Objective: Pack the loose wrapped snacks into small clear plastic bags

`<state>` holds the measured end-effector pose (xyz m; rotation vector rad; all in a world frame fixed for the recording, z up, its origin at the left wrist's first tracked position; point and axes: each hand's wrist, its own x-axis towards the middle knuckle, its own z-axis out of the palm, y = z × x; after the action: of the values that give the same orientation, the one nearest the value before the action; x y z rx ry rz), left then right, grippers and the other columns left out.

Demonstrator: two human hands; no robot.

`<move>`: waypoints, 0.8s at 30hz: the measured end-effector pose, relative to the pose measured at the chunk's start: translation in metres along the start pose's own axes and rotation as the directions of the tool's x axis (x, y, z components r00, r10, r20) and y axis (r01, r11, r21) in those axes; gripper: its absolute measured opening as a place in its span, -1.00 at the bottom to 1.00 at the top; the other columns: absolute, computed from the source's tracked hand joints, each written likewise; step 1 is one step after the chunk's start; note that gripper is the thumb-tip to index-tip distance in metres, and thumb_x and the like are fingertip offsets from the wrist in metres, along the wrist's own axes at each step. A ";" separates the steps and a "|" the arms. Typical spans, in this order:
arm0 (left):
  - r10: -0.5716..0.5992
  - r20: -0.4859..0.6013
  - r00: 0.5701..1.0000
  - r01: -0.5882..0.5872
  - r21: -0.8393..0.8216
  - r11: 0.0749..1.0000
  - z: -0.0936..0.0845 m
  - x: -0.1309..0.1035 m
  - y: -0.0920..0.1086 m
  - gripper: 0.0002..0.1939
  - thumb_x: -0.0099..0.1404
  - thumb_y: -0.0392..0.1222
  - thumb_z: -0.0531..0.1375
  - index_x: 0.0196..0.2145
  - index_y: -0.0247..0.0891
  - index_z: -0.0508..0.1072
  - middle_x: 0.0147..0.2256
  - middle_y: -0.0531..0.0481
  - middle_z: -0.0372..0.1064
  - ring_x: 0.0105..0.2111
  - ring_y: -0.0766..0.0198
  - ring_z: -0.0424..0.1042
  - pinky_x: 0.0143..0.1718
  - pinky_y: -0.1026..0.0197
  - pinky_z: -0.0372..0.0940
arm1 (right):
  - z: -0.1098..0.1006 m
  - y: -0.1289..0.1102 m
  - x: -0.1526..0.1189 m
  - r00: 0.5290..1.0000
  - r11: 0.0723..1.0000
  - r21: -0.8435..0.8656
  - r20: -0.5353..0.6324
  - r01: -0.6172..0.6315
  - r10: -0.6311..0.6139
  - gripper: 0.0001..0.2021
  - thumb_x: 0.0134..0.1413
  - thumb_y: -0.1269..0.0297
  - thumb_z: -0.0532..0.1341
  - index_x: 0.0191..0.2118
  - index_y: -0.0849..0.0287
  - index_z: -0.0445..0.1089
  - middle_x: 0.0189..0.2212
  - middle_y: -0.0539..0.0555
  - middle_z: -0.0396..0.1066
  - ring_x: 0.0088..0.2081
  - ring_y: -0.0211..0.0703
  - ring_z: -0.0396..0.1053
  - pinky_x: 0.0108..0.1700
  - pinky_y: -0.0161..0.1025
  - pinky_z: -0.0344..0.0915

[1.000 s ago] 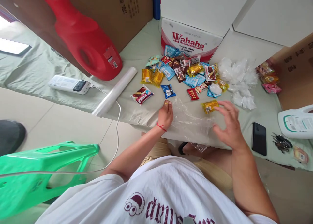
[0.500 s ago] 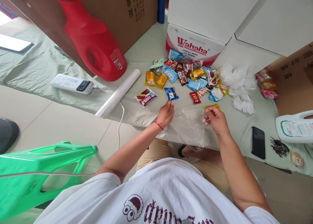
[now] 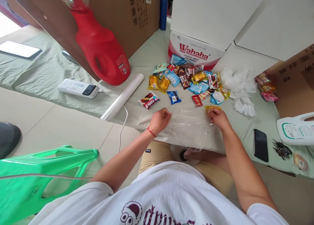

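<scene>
A clear plastic bag (image 3: 187,128) stretches between my two hands over the front edge of the cloth-covered surface. My left hand (image 3: 160,121), with a red string at the wrist, pinches its left side. My right hand (image 3: 218,117) is closed on its right side, close to a yellow-wrapped snack (image 3: 212,108). Just beyond my left hand lie a blue snack packet (image 3: 174,97) and a red-and-white pie packet (image 3: 149,100). A small red packet (image 3: 197,100) rests nearer the middle. Behind these is a heap of wrapped snacks (image 3: 183,78) in several colours.
Crumpled clear bags (image 3: 239,84) lie right of the heap, before a Wahaha carton (image 3: 193,49). To the left are a plastic roll (image 3: 122,96), a power bank (image 3: 78,88) with a cable and a red jug (image 3: 103,51). A black phone (image 3: 261,145) and keys (image 3: 282,149) lie right.
My left hand has moved left and away from the blue packet, and my right hand slightly right. The clear bag is now spread wider between them.
</scene>
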<state>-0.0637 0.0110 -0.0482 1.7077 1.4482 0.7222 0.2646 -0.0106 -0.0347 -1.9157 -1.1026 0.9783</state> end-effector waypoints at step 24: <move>0.330 0.144 0.933 -0.349 0.592 0.726 0.067 -0.003 0.011 -0.44 0.54 0.03 -0.11 0.37 -0.16 0.27 0.44 -0.20 0.05 0.45 -0.06 0.01 0.41 -0.38 -0.14 | 0.046 -0.016 -0.061 0.598 0.333 -0.630 0.267 0.702 -0.756 -0.53 0.42 0.17 0.05 0.33 0.17 0.28 0.33 0.29 0.23 0.33 0.21 0.17 0.31 0.19 0.21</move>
<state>-0.0038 -0.0058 -0.0753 2.5278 1.4540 0.4182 0.1973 -0.0498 -0.0266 -1.5560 -2.2454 -0.0925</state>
